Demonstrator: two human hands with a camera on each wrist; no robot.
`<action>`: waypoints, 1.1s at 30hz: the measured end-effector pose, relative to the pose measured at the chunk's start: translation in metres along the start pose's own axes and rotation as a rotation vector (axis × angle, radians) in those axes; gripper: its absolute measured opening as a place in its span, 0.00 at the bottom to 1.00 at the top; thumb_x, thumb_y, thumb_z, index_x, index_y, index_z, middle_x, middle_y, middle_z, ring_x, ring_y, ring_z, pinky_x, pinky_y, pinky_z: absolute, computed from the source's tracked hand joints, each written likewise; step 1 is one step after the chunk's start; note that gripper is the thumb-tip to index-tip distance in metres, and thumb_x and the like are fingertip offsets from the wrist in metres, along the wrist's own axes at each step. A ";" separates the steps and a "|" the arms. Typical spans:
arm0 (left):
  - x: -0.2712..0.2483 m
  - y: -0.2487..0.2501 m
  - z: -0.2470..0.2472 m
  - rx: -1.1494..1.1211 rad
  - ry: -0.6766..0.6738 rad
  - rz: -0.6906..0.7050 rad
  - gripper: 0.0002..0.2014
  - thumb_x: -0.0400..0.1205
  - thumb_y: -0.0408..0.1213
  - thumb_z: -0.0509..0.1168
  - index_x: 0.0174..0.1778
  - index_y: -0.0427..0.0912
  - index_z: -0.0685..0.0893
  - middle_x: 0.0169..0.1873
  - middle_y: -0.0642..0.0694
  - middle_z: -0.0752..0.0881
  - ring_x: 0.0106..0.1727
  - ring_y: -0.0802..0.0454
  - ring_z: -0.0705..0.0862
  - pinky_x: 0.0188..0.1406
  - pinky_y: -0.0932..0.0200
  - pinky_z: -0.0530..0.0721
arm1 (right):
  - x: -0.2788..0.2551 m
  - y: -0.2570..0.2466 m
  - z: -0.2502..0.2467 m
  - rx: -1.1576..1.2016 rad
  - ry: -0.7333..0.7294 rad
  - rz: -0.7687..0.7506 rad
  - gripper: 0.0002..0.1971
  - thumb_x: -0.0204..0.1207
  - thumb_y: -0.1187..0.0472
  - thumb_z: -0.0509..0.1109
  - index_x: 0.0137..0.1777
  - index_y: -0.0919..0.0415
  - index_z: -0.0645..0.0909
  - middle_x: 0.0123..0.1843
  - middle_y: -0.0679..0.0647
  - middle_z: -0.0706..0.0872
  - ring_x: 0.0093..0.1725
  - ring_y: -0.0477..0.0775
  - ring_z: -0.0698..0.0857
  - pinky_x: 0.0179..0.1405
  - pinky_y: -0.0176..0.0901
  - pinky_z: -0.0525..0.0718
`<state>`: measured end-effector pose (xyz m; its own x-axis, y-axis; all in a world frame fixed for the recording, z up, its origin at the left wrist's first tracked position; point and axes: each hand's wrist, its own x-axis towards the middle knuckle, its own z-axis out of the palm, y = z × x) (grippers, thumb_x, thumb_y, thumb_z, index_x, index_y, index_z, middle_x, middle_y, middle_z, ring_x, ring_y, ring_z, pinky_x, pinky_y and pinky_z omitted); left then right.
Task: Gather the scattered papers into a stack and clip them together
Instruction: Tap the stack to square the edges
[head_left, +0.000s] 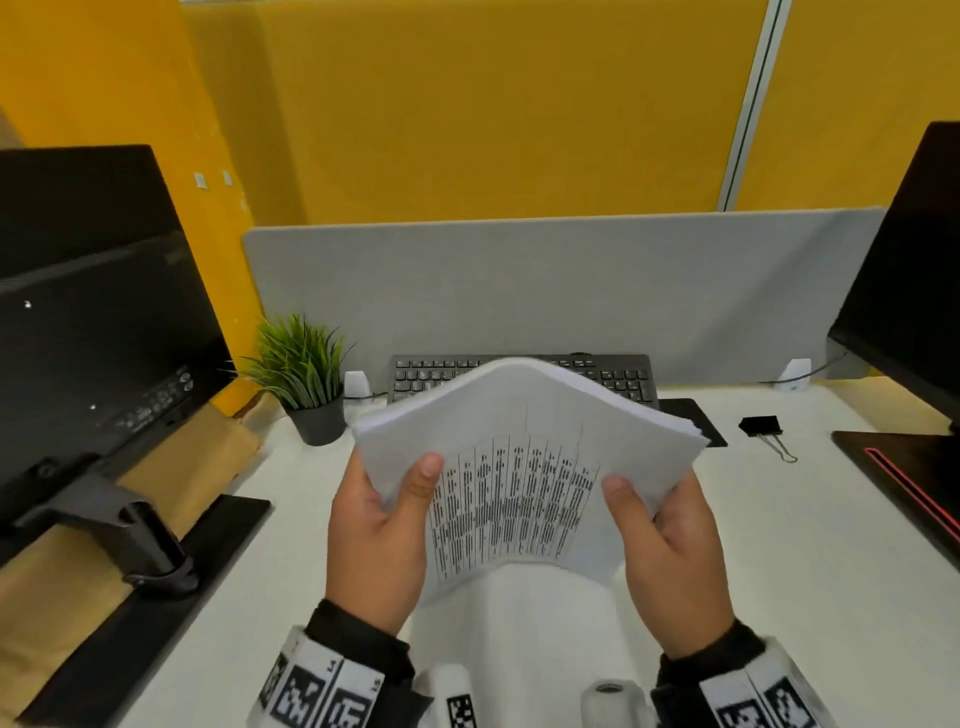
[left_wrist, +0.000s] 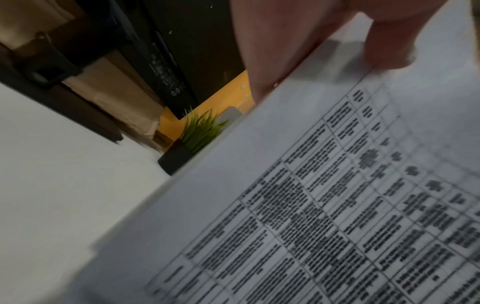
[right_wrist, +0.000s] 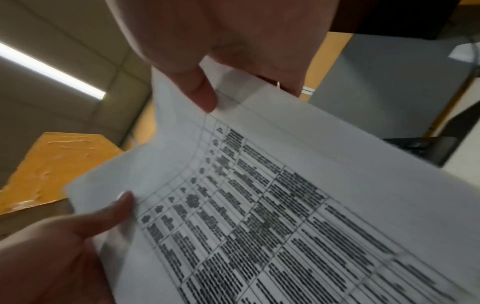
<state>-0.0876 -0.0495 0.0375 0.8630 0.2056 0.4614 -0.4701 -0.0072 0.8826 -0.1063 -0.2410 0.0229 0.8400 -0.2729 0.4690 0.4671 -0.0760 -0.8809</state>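
Gripping the paper stack (head_left: 519, 457) above the white desk (head_left: 779, 545), the left hand (head_left: 382, 540) and right hand (head_left: 670, 561) pinch opposite side edges. The sheets look light and floppy, bowing upward; the binder clip (head_left: 763, 428) lies apart, right.

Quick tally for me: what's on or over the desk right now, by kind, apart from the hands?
Paper stacks: 1, held in both hands
Binder clips: 1, on the desk to the right
Keyboards: 1
Potted plants: 1
Monitors: 2, left and right
Total: 6
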 end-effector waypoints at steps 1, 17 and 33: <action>0.001 0.003 0.001 0.004 0.007 0.016 0.24 0.64 0.62 0.70 0.54 0.59 0.78 0.50 0.62 0.89 0.52 0.63 0.87 0.46 0.67 0.85 | 0.000 -0.005 0.002 -0.005 0.004 -0.013 0.15 0.76 0.62 0.68 0.58 0.43 0.74 0.51 0.42 0.87 0.52 0.39 0.85 0.45 0.24 0.82; -0.010 -0.010 -0.007 0.028 0.085 -0.162 0.38 0.56 0.68 0.74 0.59 0.59 0.72 0.56 0.54 0.85 0.59 0.55 0.85 0.60 0.46 0.83 | -0.008 0.012 -0.003 0.024 0.051 0.206 0.16 0.77 0.69 0.66 0.56 0.46 0.75 0.51 0.42 0.88 0.55 0.46 0.86 0.51 0.41 0.83; -0.022 -0.024 -0.014 0.192 0.008 -0.212 0.22 0.72 0.54 0.71 0.60 0.60 0.75 0.60 0.54 0.84 0.66 0.49 0.81 0.65 0.46 0.78 | -0.014 0.024 -0.007 -0.108 -0.015 0.262 0.13 0.79 0.65 0.65 0.52 0.42 0.76 0.50 0.44 0.87 0.51 0.42 0.87 0.41 0.33 0.84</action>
<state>-0.0975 -0.0398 0.0050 0.9366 0.2301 0.2642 -0.2347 -0.1477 0.9608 -0.1087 -0.2457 -0.0050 0.9324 -0.2828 0.2248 0.2023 -0.1070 -0.9735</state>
